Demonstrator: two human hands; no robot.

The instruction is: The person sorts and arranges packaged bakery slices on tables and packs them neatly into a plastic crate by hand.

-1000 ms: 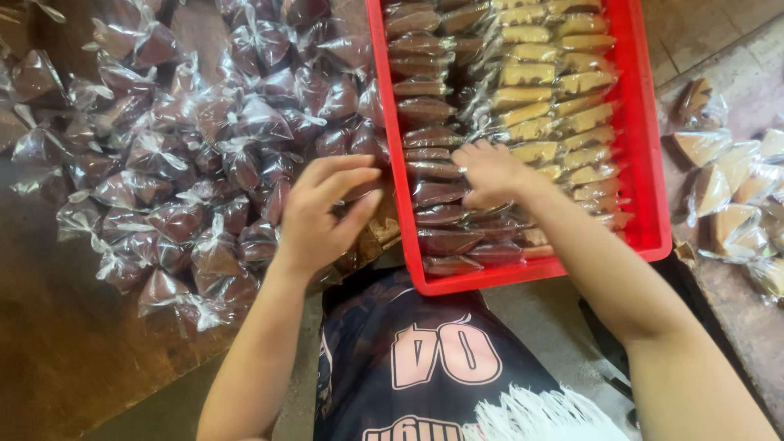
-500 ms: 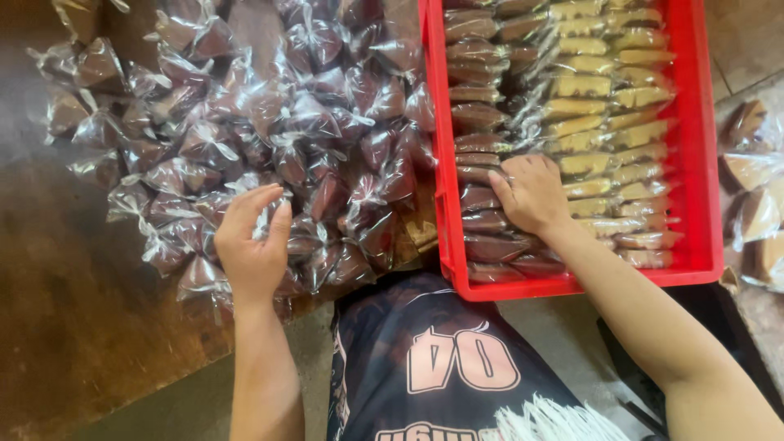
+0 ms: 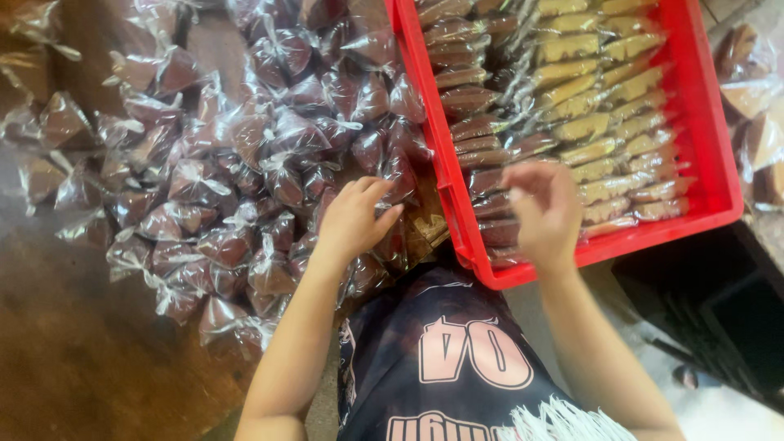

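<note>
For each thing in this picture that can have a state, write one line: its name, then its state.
left hand: open, fingers resting on the pile of bags
right hand: over the crate's near end, blurred, grip unclear
red crate: filled with rows of packets
clear bags: tied shut, heaped loosely on the wooden surface

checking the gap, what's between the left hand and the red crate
In the head view, a few clear bags of dark brown pieces and a tan woven patch lie between the left hand and the red crate's near wall.
</note>
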